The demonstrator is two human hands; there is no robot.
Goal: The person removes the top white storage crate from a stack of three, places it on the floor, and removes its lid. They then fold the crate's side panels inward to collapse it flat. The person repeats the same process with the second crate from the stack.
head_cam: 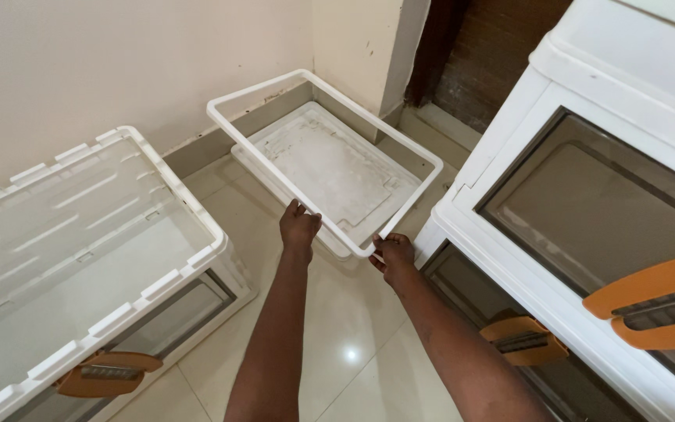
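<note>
A white rectangular plastic frame (275, 137) is held tilted above a white flat base panel (337, 168) that lies on the tiled floor near the wall corner. My left hand (299, 229) grips the frame's near long bar. My right hand (393, 254) grips the frame's near corner, fingers curled around the bar. The far end of the frame reaches toward the wall.
An open white storage box (189, 270) with a clear front and an orange handle (107, 373) stands at left. A stack of white storage boxes (509, 141) with tinted doors and orange handles stands at right. Glossy floor tiles (345, 336) lie between them.
</note>
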